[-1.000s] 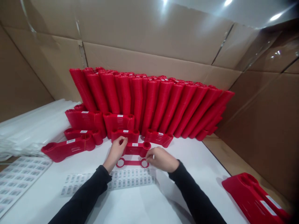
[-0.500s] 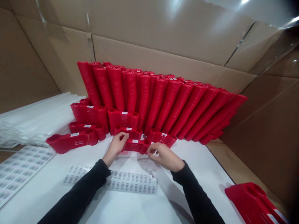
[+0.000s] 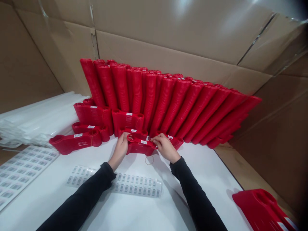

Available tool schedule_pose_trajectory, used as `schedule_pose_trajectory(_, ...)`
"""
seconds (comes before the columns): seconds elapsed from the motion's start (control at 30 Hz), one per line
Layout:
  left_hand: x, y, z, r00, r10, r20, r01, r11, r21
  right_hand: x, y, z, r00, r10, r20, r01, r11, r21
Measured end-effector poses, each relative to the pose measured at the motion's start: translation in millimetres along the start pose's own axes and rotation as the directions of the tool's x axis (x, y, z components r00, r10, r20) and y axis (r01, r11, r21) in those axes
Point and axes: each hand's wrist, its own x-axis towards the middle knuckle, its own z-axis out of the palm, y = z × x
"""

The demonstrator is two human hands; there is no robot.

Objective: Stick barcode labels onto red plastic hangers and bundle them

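A short bundle of red plastic pieces with a small barcode label on top stands on the white table between my hands. My left hand is closed on its left end, the fingertips partly hidden behind the red plastic. At the other end, my right hand has its thumb and fingers pinched against the bundle's upper right corner. A thin tan rubber band lies on the table just in front of the bundle, apart from both hands.
Labelled red bundles and a row of tall red stacks stand behind. White plastic sleeves and a label sheet lie left. A curled label sheet lies in front. More red pieces sit right; cardboard walls the back.
My right hand has moved up and left from beside the rubber band to the bundle's right end. The bundle has tilted and shifted slightly; the band lies free on the table.
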Motion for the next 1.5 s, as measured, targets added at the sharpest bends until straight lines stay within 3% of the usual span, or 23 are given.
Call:
schedule_pose_trajectory(0.17, -2, 4, 2.1, 0.999, -0.039, -0.016, 0.039, 0.999, -0.006, 4, -3, 5, 0.999, -0.04, -0.026, 0.04, 0.999, 0.022)
schedule_pose_trajectory(0.47, -2, 4, 2.4, 0.998, 0.068, 0.011, -0.069, 0.991, 0.113, 8, 9, 8, 0.998, -0.045, 0.054, 0.043, 0.998, 0.049)
schedule_pose_trajectory(0.6, -3, 4, 2.5, 0.995, 0.094, 0.009, -0.095, 0.981, 0.169, 3, 5, -2, 0.987, -0.06, 0.152, 0.048, 0.995, 0.082)
schedule_pose_trajectory(0.7, -3, 5, 3.0, 0.994, 0.108, 0.009, -0.108, 0.975, 0.195, -3, -2, -7, 0.977, -0.051, 0.209, 0.048, 0.999, 0.016)
schedule_pose_trajectory(0.83, -3, 7, 3.9, 0.992, 0.128, 0.01, -0.128, 0.969, 0.21, -6, -7, -5, 0.981, -0.017, 0.192, 0.026, 0.999, -0.047)
schedule_pose_trajectory(1.07, -6, 12, 5.5, 0.981, 0.191, 0.015, -0.189, 0.952, 0.24, -6, -9, -6, 0.973, 0.007, 0.232, -0.004, 1.0, -0.014)
schedule_pose_trajectory(1.3, -5, 11, 4.3, 0.973, 0.214, 0.089, -0.23, 0.935, 0.268, -4, -3, 2, 0.963, -0.012, 0.268, 0.005, 1.0, 0.026)
schedule_pose_trajectory(1.4, -2, 7, 2.0, 0.975, 0.201, 0.093, -0.219, 0.939, 0.266, -8, -2, -4, 0.971, -0.002, 0.239, -0.006, 0.999, 0.032)
schedule_pose_trajectory(1.5, 1, 4, -1.0, 0.978, 0.191, 0.084, -0.207, 0.942, 0.263, -18, -3, -18, 0.995, 0.036, 0.089, -0.032, 0.999, -0.038)
